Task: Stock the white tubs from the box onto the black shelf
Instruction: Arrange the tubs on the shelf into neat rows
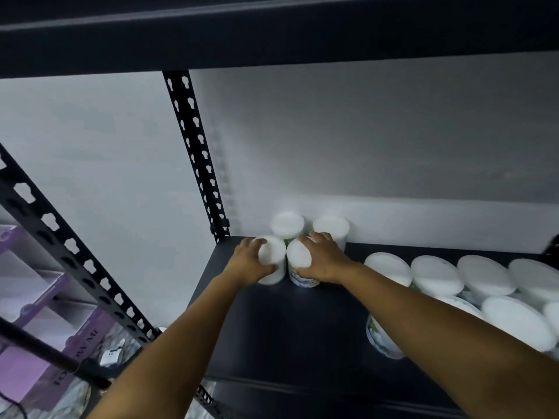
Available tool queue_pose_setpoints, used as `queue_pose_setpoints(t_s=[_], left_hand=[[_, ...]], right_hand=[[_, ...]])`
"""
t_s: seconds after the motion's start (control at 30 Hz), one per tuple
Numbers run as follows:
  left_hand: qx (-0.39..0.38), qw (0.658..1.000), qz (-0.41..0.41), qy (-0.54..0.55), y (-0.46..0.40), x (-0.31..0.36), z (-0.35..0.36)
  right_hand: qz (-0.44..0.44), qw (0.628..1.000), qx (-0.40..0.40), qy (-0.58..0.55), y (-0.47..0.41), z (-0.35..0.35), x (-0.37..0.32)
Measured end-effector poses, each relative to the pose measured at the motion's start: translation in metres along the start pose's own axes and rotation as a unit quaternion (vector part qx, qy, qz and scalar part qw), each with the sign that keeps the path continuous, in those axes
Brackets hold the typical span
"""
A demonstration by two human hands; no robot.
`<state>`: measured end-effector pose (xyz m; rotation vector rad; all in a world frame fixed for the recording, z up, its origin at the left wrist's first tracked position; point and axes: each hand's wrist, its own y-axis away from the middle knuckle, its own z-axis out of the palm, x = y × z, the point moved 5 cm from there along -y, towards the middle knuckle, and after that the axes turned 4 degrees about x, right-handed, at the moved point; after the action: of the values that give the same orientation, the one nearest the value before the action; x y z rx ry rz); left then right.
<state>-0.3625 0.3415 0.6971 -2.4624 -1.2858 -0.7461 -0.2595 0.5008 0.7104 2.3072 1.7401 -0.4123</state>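
— With both arms stretched to the back left corner of the black shelf (302, 322), what have you got hold of?

— One white tub in each. My left hand (246, 263) curls round the left tub (272, 261) from its outer side, fingers over the lid edge. My right hand (325, 260) does the same on the right tub (299, 261), thumb low on the wall, fingers wrapped over the top. The two tubs stand upright, touching or nearly so, just in front of two back tubs (287, 223) by the wall.

— How do they feel likely to handle?

— I'd judge them light enough for one hand each, stiff in the wall, with smooth plastic lids that could slip. So I'd keep the grip on the side wall under the lid rim, not on the lid alone.

— And the rest?

— A row of larger tubs (435, 275) sits along the right of the same shelf, well apart from my pair. The box isn't in view. Purple cartons (45, 328) show past the slotted post (196, 152) to the left.

— Anything to watch?

— Nudging the back pair when I let go, I'd think.
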Motion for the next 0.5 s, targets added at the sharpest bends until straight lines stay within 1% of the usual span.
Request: queue_pose_setpoints(t_s=[0.27,0.5], left_hand=[[0.031,0.999,0.037,0.002,0.022,0.008,0.011],[0.038,0.997,0.069,0.008,0.037,0.030,0.024]], right_hand=[[0.026,1.000,-0.005,-0.003,0.024,-0.003,0.023],[0.029,0.998,0.039,0.025,0.044,-0.009,0.032]])
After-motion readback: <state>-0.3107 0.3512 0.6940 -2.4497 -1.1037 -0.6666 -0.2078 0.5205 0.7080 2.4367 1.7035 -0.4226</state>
